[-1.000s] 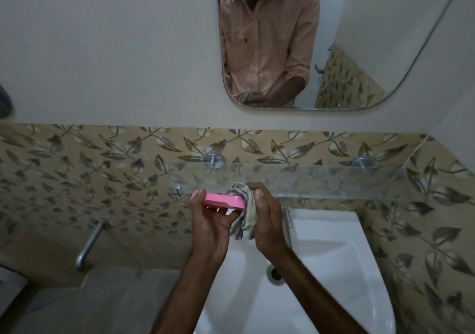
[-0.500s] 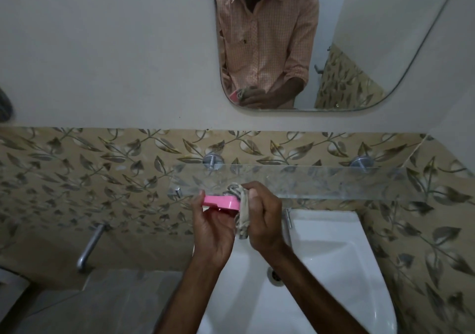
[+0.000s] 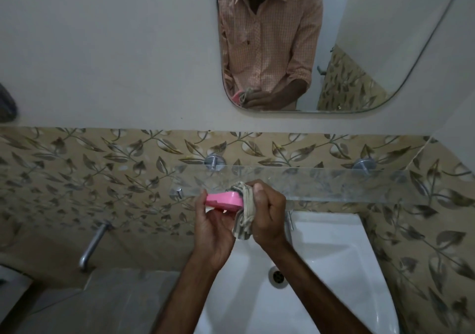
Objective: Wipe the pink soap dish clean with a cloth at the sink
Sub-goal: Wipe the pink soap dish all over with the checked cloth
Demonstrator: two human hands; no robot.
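Observation:
A pink soap dish (image 3: 223, 200) is held edge-on above the white sink (image 3: 334, 251), just in front of the glass shelf. My left hand (image 3: 213, 233) grips it from below and from its left end. My right hand (image 3: 268, 215) is closed around a crumpled striped grey cloth (image 3: 244, 214), which is pressed against the dish's right end. Part of the cloth hangs down between my two hands. The top face of the dish is hidden from this angle.
A clear glass shelf (image 3: 347, 184) on metal brackets runs along the leaf-patterned tiles. A mirror (image 3: 334, 38) hangs above. A metal tap (image 3: 91, 246) sticks out of the wall at the left. The sink drain (image 3: 278, 277) lies below my right wrist.
The dish and both hands have drifted slightly right and up. My right hand has worked the cloth around the dish's right end, and the dish has turned a little.

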